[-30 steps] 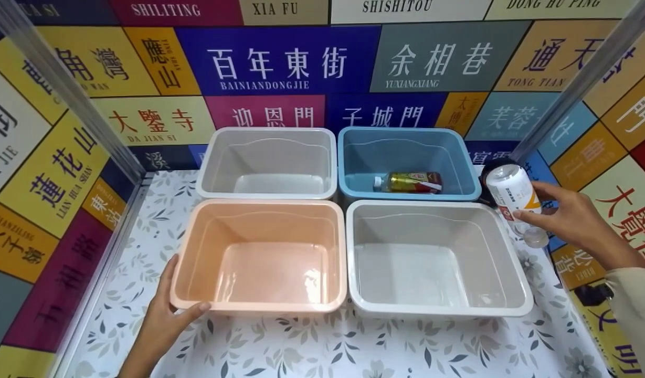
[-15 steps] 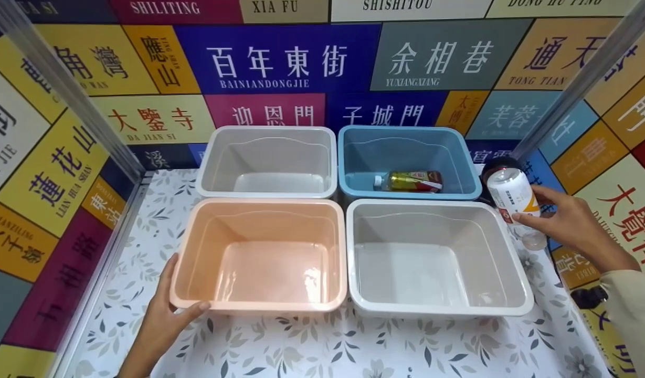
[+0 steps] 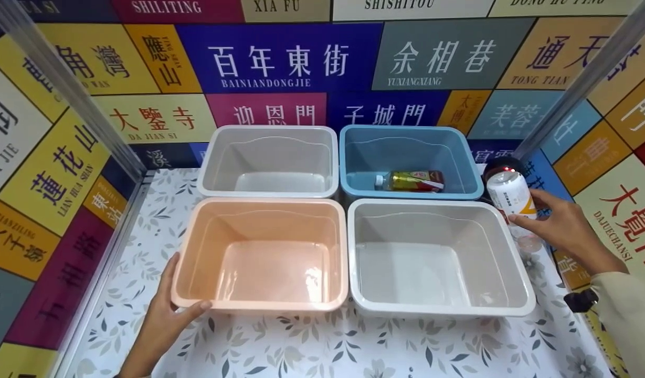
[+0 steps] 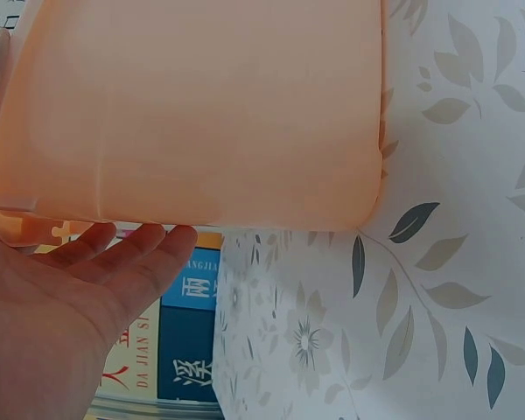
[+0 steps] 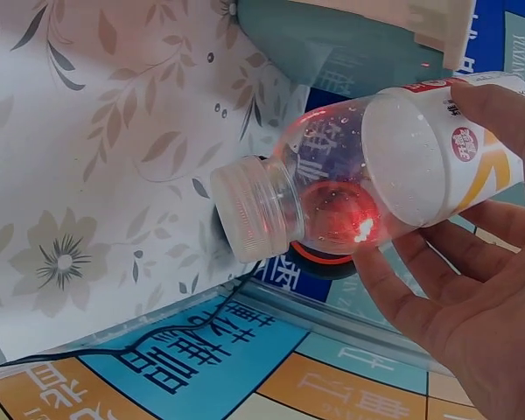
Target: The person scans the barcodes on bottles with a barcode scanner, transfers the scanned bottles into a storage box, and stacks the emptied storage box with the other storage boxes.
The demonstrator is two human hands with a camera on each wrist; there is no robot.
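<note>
My right hand grips a clear plastic bottle with a white label, right of the bins. It is tilted cap-down, base toward the back. In the right wrist view, thumb and fingers wrap the labelled part of the bottle, its pale cap points left, and red light shines through the clear shoulder. Behind it sits a dark round device with a red glow. My left hand holds the front left corner of a peach bin, thumb at the front rim, fingers along the outer wall.
A blue bin at the back right holds a bottle with a gold and red label. Two pale grey bins stand at back left and front right. Patterned walls enclose the leaf-print table; a dark cable runs along its edge.
The bottle in my right hand has shifted slightly toward me and turned a little, and a red light now shows at the dark device. My left hand stays at the peach bin's corner.
</note>
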